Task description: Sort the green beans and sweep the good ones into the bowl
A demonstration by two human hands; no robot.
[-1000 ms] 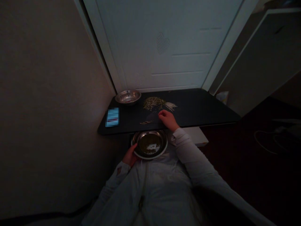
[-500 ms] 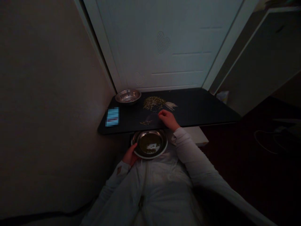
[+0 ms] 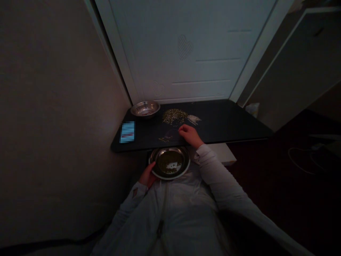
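My left hand (image 3: pixel 148 175) grips the left rim of a metal bowl (image 3: pixel 183 172), its thumb over the edge. Small greenish grains (image 3: pixel 167 159) lie in this bowl, which sits at my lap by the table's front edge. Over the dark tabletop, my right hand (image 3: pixel 189 134) is closed in a pinch. A faint, see-through shape (image 3: pixel 172 133) shows beside its fingertips; whether they hold it is unclear. Left of that hand are a few scattered grains (image 3: pixel 163 139). Behind it lies a pile of greenish and pale grains (image 3: pixel 174 116), with whitish bits (image 3: pixel 194 119) to its right.
A second metal bowl (image 3: pixel 145 109) stands at the table's back left. Near the left edge is a blurred-out blue packet-like item (image 3: pixel 127 132). The dark table (image 3: pixel 229 121) backs onto a white door (image 3: pixel 207 46). A white box (image 3: pixel 223 155) is below its front edge.
My right hand has shifted very slightly left, still pinched. My left hand and the bowl stay in place.
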